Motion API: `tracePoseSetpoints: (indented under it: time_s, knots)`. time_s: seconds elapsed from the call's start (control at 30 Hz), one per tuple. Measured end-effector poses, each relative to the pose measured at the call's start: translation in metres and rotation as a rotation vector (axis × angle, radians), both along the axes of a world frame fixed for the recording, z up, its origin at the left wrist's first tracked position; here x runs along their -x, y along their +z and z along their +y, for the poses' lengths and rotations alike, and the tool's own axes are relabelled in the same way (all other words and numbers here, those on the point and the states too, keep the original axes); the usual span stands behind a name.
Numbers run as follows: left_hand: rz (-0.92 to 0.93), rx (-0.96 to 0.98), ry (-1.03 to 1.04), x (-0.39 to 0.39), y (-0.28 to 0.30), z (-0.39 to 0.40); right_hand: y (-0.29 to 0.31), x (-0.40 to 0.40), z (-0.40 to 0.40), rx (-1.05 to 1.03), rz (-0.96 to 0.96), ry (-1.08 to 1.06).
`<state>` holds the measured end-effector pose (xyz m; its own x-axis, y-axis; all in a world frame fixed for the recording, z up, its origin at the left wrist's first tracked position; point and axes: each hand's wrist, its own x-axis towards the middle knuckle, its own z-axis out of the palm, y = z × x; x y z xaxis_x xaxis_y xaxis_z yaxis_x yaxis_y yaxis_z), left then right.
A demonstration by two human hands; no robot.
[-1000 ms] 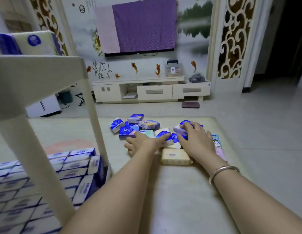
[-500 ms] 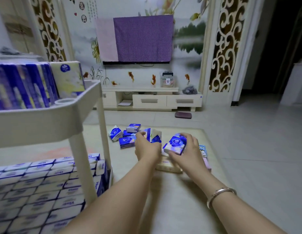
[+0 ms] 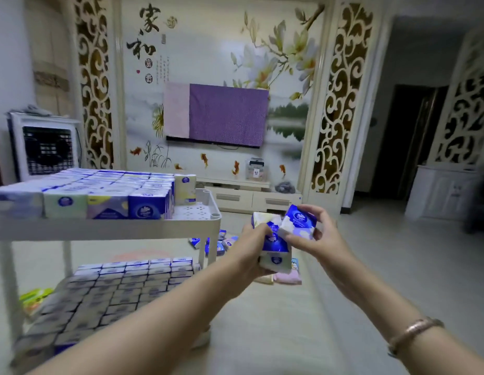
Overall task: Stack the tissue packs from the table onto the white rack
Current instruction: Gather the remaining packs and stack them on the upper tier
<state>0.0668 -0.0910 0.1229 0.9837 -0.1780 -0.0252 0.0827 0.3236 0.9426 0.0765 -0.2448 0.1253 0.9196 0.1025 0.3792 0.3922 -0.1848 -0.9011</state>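
Tissue packs in hand: several small blue-and-white plastic-wrapped tissue packs (image 3: 273,239) were held up in mid-air at centre frame, right of the rack's top corner.
Left hand: the left hand (image 3: 253,249) gripped a small stack of these packs, fingers curled round their left side.
Right hand: the right hand (image 3: 320,236) pinched one blue-topped tissue pack (image 3: 299,224) against the stack; a metal bangle (image 3: 414,332) sat on its wrist.
Rack: the white plastic two-tier rack (image 3: 197,228) filled the left of the frame, its top shelf nearly full of upright packs (image 3: 108,193), its lower shelf covered with rows of packs (image 3: 127,282).
Table: more loose packs (image 3: 222,240) lay on the pale table (image 3: 262,334), behind the hands.
Background: a purple-cloth-covered television (image 3: 216,115) hung upper centre.
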Motion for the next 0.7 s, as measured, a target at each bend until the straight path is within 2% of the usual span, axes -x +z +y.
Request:
tracePoseSetpoints:
  time_s: [0.13,0.33,0.47,0.57,0.7]
  knots:
    - [-0.020,0.035,-0.042,0.052,0.027,0.019,0.037,0.056,0.020,0.187,-0.074,-0.159]
    - [-0.026,-0.011,-0.108,0.102,0.044,0.051,0.064,0.092,0.072,0.413,-0.004,-0.354]
    - [-0.065,-0.014,-0.060,0.118,0.053,0.063,0.073,0.093,0.105,0.306,0.073,-0.392]
    - [-0.161,-0.120,0.032,0.123,0.055,0.070,0.082,0.100,0.120,0.180,0.235,-0.281]
    - [-0.228,-0.155,0.143,0.126,0.056,0.079,0.082,0.103,0.128,0.268,0.299,-0.177]
